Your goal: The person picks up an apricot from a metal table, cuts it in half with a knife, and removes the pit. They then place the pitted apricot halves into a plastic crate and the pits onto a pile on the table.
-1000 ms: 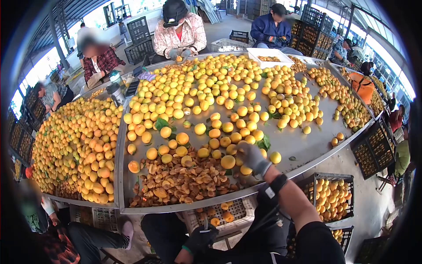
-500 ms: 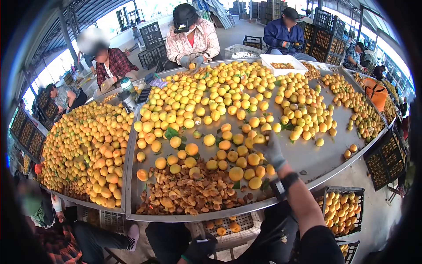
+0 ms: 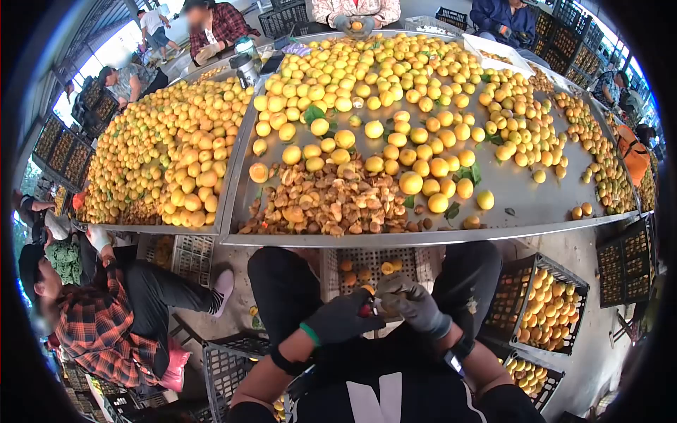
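My left hand (image 3: 343, 317), in a dark glove with a green cuff, is closed on a small red-handled tool (image 3: 364, 309) above my lap. Touching or nearly touching it is my right hand (image 3: 417, 307), in a grey glove, with its fingers curled together. What it holds is hidden by the fingers. Just beyond both hands, a plastic crate (image 3: 425, 271) under the table edge holds a few orange fruit pieces (image 3: 387, 268). Yellow-orange fruits (image 3: 411, 182) and a heap of brownish opened fruit pieces (image 3: 331, 201) lie on the metal table (image 3: 522, 201).
A fruit-filled black crate (image 3: 550, 303) stands on the floor at right. A person in a plaid shirt (image 3: 106, 324) sits at left. Several people work across the table, one holding fruit (image 3: 356, 26). The metal rim (image 3: 395, 241) runs before my knees.
My right hand has left the fruit on the table and come back to my lap beside my left hand, which has risen. The view has tilted down.
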{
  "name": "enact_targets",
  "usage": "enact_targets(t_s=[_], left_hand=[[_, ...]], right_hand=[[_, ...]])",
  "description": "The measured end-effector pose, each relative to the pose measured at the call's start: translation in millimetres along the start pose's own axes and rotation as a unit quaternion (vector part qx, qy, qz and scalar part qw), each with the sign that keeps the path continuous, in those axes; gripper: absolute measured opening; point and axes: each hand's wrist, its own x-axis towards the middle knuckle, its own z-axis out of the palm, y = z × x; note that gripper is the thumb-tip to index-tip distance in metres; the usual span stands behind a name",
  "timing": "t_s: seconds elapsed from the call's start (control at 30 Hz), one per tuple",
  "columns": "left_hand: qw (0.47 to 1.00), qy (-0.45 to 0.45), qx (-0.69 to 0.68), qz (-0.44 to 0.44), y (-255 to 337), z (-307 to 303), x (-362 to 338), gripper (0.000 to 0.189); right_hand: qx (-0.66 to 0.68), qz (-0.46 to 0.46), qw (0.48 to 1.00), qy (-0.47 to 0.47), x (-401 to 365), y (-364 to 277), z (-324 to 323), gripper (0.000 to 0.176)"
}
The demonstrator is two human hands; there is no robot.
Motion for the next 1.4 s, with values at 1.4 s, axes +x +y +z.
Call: enact_targets(t_s=[1.4], left_hand=[[0.889, 0.435, -0.066, -0.13, -49.4, -4.1, -62.0, 0.036]], right_hand=[[0.08, 0.197, 0.976, 0.05, 21.8, -8.1, 55.4, 0.095]])
